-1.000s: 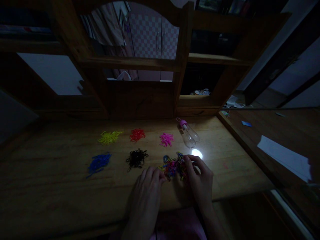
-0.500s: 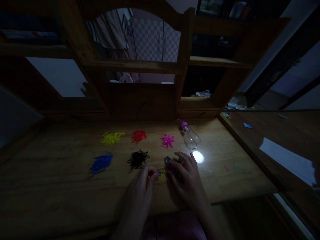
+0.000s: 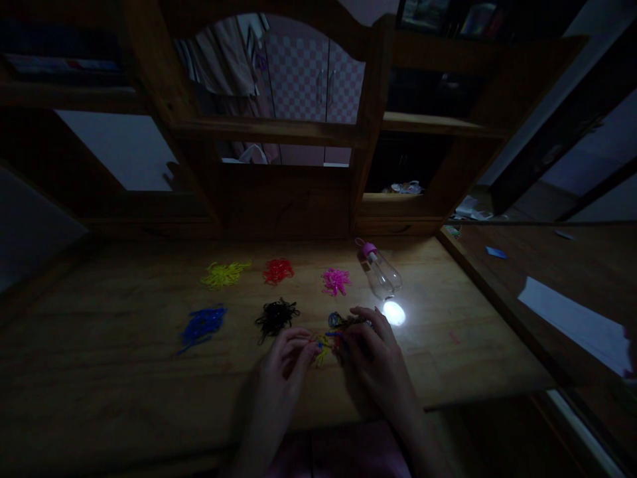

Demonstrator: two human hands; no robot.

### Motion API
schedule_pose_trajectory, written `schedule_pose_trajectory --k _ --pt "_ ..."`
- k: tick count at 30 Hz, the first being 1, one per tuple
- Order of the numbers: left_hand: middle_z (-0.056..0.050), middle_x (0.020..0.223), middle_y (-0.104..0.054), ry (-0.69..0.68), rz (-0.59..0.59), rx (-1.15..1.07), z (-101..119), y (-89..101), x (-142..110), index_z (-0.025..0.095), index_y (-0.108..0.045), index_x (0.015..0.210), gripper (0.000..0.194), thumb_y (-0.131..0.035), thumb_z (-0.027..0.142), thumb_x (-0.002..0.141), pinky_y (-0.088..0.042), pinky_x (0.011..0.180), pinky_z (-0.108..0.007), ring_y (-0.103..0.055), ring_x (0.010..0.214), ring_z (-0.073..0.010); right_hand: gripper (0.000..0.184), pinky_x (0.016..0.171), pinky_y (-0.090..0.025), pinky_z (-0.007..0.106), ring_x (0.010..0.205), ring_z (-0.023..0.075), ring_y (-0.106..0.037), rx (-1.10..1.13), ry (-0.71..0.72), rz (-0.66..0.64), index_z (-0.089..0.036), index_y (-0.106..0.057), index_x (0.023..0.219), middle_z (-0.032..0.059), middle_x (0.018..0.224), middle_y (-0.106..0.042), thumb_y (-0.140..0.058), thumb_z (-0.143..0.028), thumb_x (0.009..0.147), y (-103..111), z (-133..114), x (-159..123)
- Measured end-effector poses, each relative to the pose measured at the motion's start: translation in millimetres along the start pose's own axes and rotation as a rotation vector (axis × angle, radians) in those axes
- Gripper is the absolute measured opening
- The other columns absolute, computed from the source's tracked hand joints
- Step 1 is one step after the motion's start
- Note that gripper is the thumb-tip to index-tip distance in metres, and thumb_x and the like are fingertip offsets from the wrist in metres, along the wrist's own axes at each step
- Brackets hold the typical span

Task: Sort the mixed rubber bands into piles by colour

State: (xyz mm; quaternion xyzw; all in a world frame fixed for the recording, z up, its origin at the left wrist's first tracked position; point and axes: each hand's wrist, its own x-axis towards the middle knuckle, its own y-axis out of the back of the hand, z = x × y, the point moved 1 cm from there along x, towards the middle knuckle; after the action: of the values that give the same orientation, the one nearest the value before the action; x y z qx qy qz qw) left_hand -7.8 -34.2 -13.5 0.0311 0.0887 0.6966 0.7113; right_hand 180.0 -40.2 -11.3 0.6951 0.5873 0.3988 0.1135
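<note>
My left hand (image 3: 283,362) is pinched shut at the front of the wooden desk, with blue and red rubber bands at its fingertips. My right hand (image 3: 375,352) bends over a small mixed heap of coloured rubber bands (image 3: 335,320), its thumb and fingers drawn together near a blue strand; its grip is partly hidden. Between the hands lie some yellow bands (image 3: 322,356). Close beyond my left hand is a black pile of bands (image 3: 277,317). Farther back are pink (image 3: 336,281), red (image 3: 278,271) and yellow (image 3: 223,274) piles, with a blue pile (image 3: 203,326) at left.
A clear bulb-shaped bottle with a pink cap (image 3: 383,273) lies behind my right hand, beside a bright spot of light. Wooden shelving (image 3: 283,199) rises along the desk's back. White paper (image 3: 572,323) lies on the surface at right. The room is dim.
My right hand's fingers have drawn together over the mixed heap, and a blue strand now shows at their tips. My left hand stays pinched in nearly the same place.
</note>
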Motion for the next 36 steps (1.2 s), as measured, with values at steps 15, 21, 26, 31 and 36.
schedule_pose_trajectory --k 15,21,26,31,36 --pt "-0.003 0.095 -0.075 -0.001 -0.016 0.016 -6.9 7.7 0.9 0.024 -0.062 0.098 0.019 -0.051 0.038 0.093 -0.057 0.082 -0.029 -0.072 0.091 -0.019 0.018 0.093 -0.05 0.038 0.111 0.0225 -0.057 0.049 -0.054 0.047 -0.024 -0.065 0.104 0.0084 0.119 -0.059 -0.053 -0.018 0.092 7.9 -2.3 0.5" --pt "-0.003 0.098 -0.073 -0.213 -0.013 0.474 30.9 56.9 41.4 0.025 -0.065 0.099 0.022 -0.047 0.037 0.094 -0.052 0.085 -0.034 -0.068 0.092 -0.0216 0.016 0.093 -0.049 0.037 0.11 0.0218 -0.057 0.083 -0.058 0.055 -0.023 -0.066 0.103 0.0085 0.118 -0.059 -0.054 -0.019 0.093 9.0 -4.6 0.6" --pt "-0.006 0.091 -0.067 -0.477 -0.133 0.944 61.6 88.2 103.0 0.022 -0.067 0.088 0.024 -0.046 0.034 0.094 -0.047 0.079 -0.035 -0.062 0.084 -0.023 0.014 0.091 -0.049 0.036 0.108 0.0216 -0.058 0.123 -0.081 0.135 -0.022 -0.066 0.101 0.0084 0.114 -0.061 -0.054 -0.019 0.092 11.6 -3.8 0.5" --pt "-0.008 0.098 -0.064 -0.531 -0.149 1.046 46.7 75.4 133.4 0.018 -0.067 0.096 0.024 -0.046 0.029 0.095 -0.046 0.084 -0.035 -0.06 0.091 -0.0228 0.011 0.08 -0.051 0.032 0.093 0.0201 -0.062 0.155 -0.231 0.342 -0.021 -0.066 0.097 0.0053 0.1 -0.066 -0.057 -0.024 0.092 19.2 -4.4 -2.6" --pt "-0.007 0.109 -0.063 -0.585 -0.29 0.848 51.0 38.6 108.9 0.02 -0.065 0.108 0.024 -0.045 0.027 0.096 -0.045 0.093 -0.035 -0.059 0.103 -0.0216 0.013 0.077 -0.05 0.029 0.096 0.0206 -0.063 0.176 -0.316 0.5 -0.021 -0.067 0.097 0.0051 0.101 -0.067 -0.057 -0.028 0.092 25.1 -8.3 -7.8"
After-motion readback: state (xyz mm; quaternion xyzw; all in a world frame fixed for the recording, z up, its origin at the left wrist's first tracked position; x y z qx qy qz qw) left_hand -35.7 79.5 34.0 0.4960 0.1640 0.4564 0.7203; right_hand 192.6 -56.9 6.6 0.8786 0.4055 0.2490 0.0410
